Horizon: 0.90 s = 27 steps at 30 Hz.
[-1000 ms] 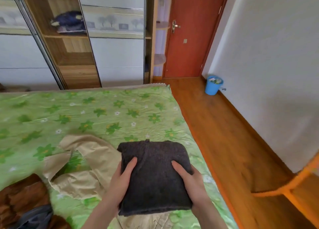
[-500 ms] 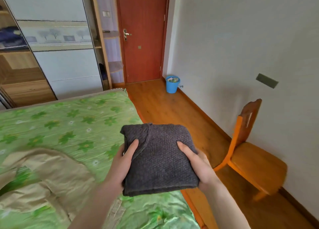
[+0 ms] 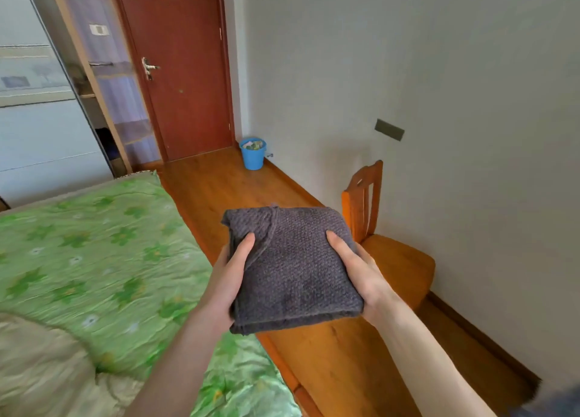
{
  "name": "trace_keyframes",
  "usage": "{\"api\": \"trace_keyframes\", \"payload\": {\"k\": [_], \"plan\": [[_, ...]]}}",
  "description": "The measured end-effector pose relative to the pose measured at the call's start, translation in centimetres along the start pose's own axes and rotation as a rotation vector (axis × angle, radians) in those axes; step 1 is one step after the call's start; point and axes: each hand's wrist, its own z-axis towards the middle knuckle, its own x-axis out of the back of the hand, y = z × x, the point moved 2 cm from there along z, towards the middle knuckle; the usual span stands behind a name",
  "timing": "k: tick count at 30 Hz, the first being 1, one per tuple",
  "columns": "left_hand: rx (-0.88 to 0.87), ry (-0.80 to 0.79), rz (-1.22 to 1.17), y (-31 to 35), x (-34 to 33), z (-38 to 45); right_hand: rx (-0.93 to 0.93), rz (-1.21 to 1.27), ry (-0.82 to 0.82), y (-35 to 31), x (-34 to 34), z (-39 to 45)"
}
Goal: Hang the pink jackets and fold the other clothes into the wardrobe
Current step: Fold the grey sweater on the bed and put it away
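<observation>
Head view, centre: folded grey knit garment [image 3: 295, 269] held in the air between both hands, over the gap between the bed [image 3: 103, 259] edge and the wooden floor [image 3: 226, 184]. Left hand [image 3: 230, 278] grips its left side, thumb lying on top; right hand [image 3: 361, 272] grips its right side, thumb likewise on top. The remaining fingers of both hands are under the fabric and hidden; only the thumbs are plainly seen. The garment touches nothing but the hands.

Lower left: beige garment [image 3: 40, 372] lies on the green flowered bed cover, cut off by the frame edge, so its shape cannot be made out.

Upper left: wardrobe [image 3: 47, 127] with pale sliding panels, partly out of frame and blurred; beside it a narrow open shelf section [image 3: 125, 112], contents dark and unreadable.

Background: red-brown door [image 3: 188, 71], closed, top cut off, with a red ornament only half visible. Blue bucket [image 3: 253, 154] stands on the floor by the wall, with unclear scraps inside. Orange wooden chair [image 3: 389, 247] stands against the wall at right, its seat partly hidden behind the garment and right hand. Dark blurred patch at bottom right corner, unidentifiable.
</observation>
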Motion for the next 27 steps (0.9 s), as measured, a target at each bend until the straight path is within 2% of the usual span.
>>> {"api": "trace_keyframes", "payload": {"k": [8, 16, 22, 27], "plan": [[-0.012, -0.048, 0.091, 1.6, -6.9, 6.3, 0.057, -0.036, 0.085, -3.6, 4.3, 6.1], [0.008, -0.041, 0.097, 4.1, -12.3, 17.5, 0.041, -0.162, 0.085, -9.3, 6.0, 17.4], [-0.001, 0.019, -0.010, 7.1, -14.1, 25.8, -0.017, -0.291, 0.040, -13.4, 4.9, 28.5], [-0.059, 0.108, -0.024, 10.2, -15.7, 31.8, -0.005, -0.266, -0.077, -17.1, 4.0, 36.4]]}}
